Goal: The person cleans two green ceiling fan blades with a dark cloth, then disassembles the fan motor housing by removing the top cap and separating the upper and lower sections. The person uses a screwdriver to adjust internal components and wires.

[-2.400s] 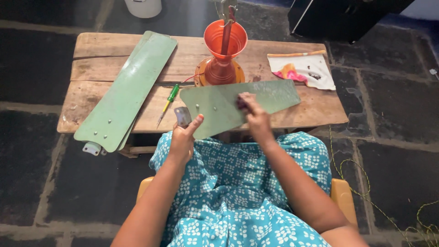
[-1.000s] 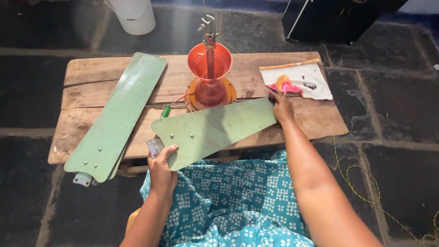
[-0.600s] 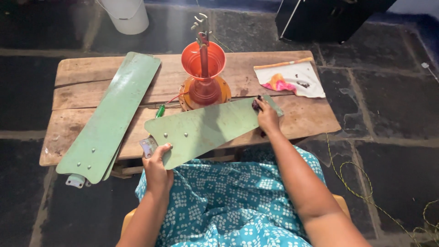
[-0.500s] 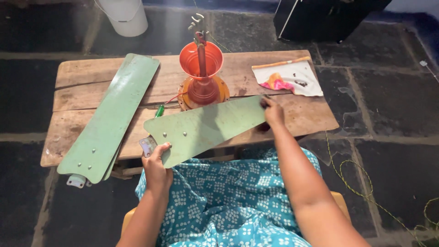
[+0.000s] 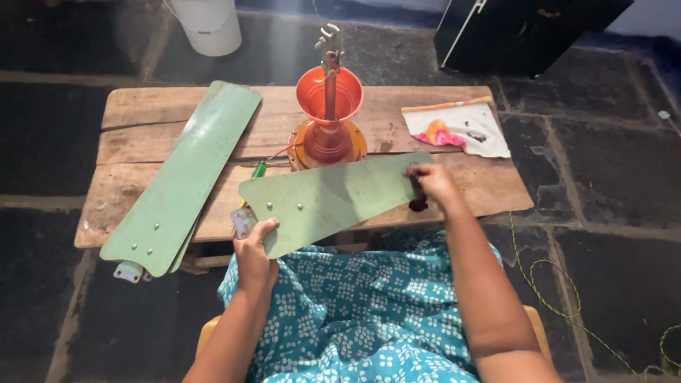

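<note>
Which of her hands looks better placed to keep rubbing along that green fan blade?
Probably the right hand: it rests on the green fan blade at its narrow end, pressing a dark cloth. The left hand grips the wide end, steadying it.

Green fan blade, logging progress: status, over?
Left hand grips green metal fan blade at bracket end. Right hand presses dark cloth on its tip. Nothing obstructing.

Person seated at the wooden table [image 5: 142,120]: teal garment [image 5: 355,319] printed with small white floral clusters, covering the lap just below the table's near edge; both forearms bare, unsleeved.
</note>
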